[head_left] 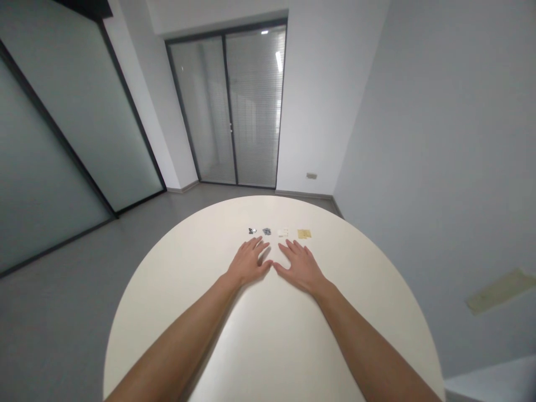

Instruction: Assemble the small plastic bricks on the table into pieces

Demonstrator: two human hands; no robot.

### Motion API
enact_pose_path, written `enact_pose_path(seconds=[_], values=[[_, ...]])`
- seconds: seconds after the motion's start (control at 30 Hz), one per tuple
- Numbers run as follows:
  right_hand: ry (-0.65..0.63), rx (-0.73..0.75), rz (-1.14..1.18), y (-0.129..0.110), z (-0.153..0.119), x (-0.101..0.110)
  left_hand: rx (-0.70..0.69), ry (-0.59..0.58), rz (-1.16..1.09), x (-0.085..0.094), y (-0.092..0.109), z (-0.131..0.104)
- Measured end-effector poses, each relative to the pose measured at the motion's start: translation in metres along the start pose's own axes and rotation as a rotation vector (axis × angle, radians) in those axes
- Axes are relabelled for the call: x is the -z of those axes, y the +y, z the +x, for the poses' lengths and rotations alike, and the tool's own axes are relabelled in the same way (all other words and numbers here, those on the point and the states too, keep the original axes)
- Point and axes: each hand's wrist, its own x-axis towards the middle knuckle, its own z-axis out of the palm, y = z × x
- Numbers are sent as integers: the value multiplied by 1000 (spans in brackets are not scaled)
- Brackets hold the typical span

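Four small groups of pieces sit in a row near the far edge of the round, cream-white tabletop (268, 340): shiny black-and-silver bits (252, 230), a blue-grey cluster (267, 231), thin whitish pieces (283, 233) and flat tan-yellow pieces (304, 234). The gaps between them suggest sorting by kind; they are too small to identify.

Just on the near side of the row, the left hand (250, 261) and the right hand (301, 267) lie palms down, fingers spread and gripping nothing, thumb tips almost meeting. This flat pose probably leaves every group uncovered; nothing visible stands between fingertips and pieces.

Beyond the far edge are a dark-framed glass door with blinds (253, 106) and a pale wall (330, 84). Frosted glass panels (117, 123) stand past the left edge; a beige strip (498, 291) marks the wall past the right.
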Motion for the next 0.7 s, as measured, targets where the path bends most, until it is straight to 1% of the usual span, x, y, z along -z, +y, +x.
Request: enact_pose_path(seconds=[0.1,0.2,0.53,0.7], values=[[-26,-6,8,1,1,0,-11,-98,-9,1,0,-1],[-30,-8,8,2,1,0,-1,-146,18,1,0,-2],[-16,-19,27,1,0,2,6,-167,40,2,2,-3],[-19,-24,34,-1,2,2,2,-179,62,4,0,-3]])
